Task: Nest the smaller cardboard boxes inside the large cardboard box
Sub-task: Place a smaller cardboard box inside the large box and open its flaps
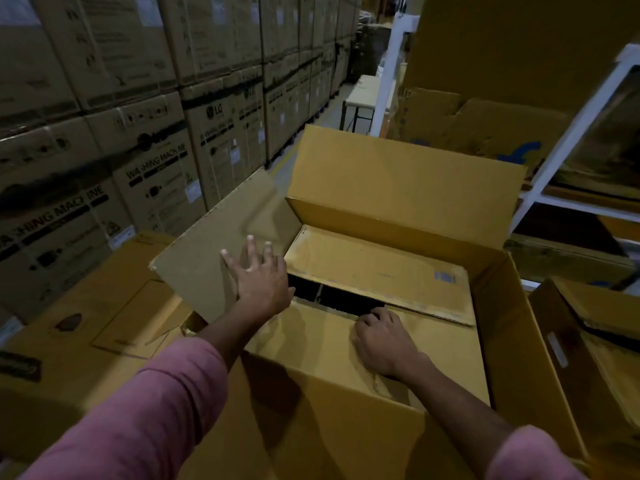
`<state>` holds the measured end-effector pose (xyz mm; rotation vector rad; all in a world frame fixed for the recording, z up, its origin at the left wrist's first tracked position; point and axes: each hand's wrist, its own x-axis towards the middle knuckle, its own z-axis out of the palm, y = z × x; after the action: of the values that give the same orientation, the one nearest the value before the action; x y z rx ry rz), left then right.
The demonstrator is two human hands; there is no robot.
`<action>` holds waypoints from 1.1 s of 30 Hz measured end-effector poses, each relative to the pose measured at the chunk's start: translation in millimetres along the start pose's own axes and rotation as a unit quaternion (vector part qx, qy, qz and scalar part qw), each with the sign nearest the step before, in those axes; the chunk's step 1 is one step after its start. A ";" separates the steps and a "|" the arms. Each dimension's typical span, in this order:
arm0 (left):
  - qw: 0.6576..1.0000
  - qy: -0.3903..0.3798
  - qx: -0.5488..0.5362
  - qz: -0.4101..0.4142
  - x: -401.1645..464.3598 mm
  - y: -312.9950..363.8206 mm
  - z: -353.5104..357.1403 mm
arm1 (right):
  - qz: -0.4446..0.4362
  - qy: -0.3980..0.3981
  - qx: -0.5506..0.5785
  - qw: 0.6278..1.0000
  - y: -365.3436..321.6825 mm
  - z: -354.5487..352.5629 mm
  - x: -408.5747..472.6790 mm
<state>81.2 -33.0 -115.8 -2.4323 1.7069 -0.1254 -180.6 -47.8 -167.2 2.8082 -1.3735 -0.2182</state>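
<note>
The large cardboard box [405, 181] stands open in front of me, its far flap upright and its left flap [214, 251] angled outward. A smaller cardboard box [377, 271] sits inside it, its two top flaps partly apart with a dark gap between them. My left hand [259, 275] is spread, fingers apart, against the large box's left flap. My right hand [381, 337] rests on the smaller box's near flap, fingertips curled over its edge at the gap.
Another open cardboard box [595, 344] stands at the right, a closed printed carton [86, 327] at the left. Stacked washing-machine cartons [138, 133] wall the left side. White shelving [568, 150] with boxes rises on the right, and a small table [363, 95] stands down the aisle.
</note>
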 end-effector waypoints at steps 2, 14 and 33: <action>1.000 -0.005 -0.004 -0.012 -1.5 -5.1 11.8 | 0.001 -0.007 -0.005 1.000 -0.7 1.3 -0.2; 1.000 0.026 -0.013 0.009 -1.9 -1.1 23.0 | 0.003 -0.009 0.005 1.000 5.3 7.2 -0.2; 0.969 0.055 -0.160 0.181 -3.0 70.2 -17.0 | 0.104 0.105 0.105 0.983 23.6 -50.2 35.0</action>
<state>12.5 -55.0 -112.0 -2.2990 2.3495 0.0697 -171.4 -92.6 -120.1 2.7149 -1.7090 0.2308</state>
